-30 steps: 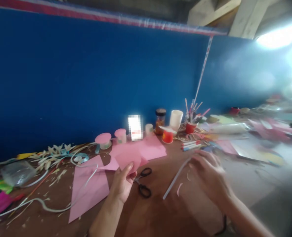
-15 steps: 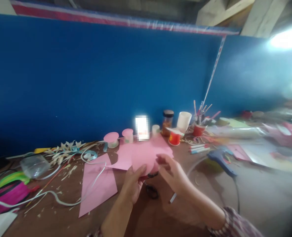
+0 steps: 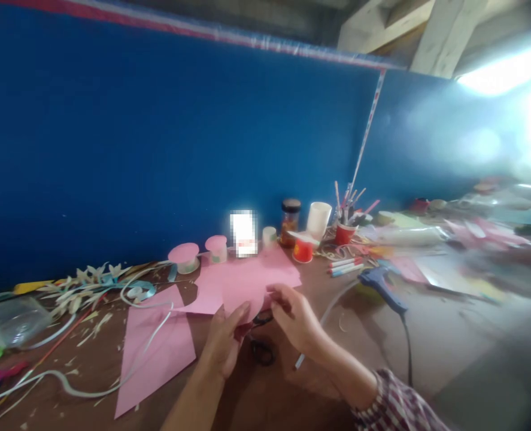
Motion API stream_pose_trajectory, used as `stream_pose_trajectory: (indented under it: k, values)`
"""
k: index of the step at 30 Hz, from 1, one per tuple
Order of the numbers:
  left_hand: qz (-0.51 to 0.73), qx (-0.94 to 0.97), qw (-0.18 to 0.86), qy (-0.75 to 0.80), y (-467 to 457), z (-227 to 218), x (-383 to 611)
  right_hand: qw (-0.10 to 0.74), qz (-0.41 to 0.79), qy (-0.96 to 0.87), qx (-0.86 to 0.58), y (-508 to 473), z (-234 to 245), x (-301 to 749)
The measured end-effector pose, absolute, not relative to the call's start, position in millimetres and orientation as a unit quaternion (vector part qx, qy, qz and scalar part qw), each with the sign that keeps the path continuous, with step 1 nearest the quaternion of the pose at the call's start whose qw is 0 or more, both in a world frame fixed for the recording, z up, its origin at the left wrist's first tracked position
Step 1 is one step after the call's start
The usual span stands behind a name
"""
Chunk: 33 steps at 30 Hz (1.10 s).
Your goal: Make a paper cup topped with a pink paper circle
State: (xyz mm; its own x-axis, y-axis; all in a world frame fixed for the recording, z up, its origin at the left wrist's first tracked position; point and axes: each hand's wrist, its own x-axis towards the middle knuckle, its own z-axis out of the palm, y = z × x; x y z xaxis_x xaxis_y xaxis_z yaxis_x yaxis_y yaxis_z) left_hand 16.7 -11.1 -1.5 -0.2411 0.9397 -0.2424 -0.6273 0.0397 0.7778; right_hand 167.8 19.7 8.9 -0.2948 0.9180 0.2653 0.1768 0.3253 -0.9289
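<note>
Near the middle of the table, my left hand (image 3: 229, 335) pinches a rounded piece of pink paper (image 3: 242, 293) between thumb and fingers. Opposite it, my right hand (image 3: 294, 317) is curled with its fingertips at the paper's right edge. Beneath and between my hands lies a pair of scissors (image 3: 262, 353) with dark handles, its blades hidden. Behind the held paper rests a larger pink sheet (image 3: 274, 269) with a curved cut-out on its left. Another pink sheet (image 3: 155, 353) lies left of my left hand.
Two pink-topped round pieces (image 3: 184, 257) stand near the blue wall. A jar (image 3: 291, 221), a white cup (image 3: 319, 218) and a red pot of tools (image 3: 346, 232) are at the back. Markers (image 3: 346, 266) and a blue glue gun (image 3: 384, 287) lie right. A white cable (image 3: 85, 393) crosses the left.
The view has turned to the right, so the table's things sit farther left. My right hand's fingers have closed in on the paper's edge; my left hand keeps its hold.
</note>
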Motion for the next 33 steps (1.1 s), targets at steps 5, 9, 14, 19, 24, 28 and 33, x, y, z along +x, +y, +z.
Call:
stream_pose_trajectory:
  k: [5,9,14,19,24,28,33]
  values:
    - [0.681,0.175,0.567,0.428,-11,3,15,0.447,0.399,-0.687,-0.412,5,9,173]
    - [0.687,0.172,0.573,0.413,-10,4,15,0.438,0.376,-0.705,-0.413,-7,8,182]
    - [0.693,0.153,0.569,0.416,-10,8,16,0.431,0.344,-0.736,-0.393,-17,6,192]
    - [0.693,0.140,0.565,0.426,-9,3,14,0.414,0.324,-0.747,-0.407,-23,9,193]
    - [0.698,0.109,0.565,0.426,-7,-6,11,0.400,0.327,-0.762,-0.390,-23,10,191]
    - [0.706,0.087,0.563,0.420,-5,-7,11,0.391,0.330,-0.770,-0.382,-23,10,184]
    - [0.706,0.088,0.566,0.417,-5,-6,12,0.433,0.366,-0.722,-0.397,-10,10,168]
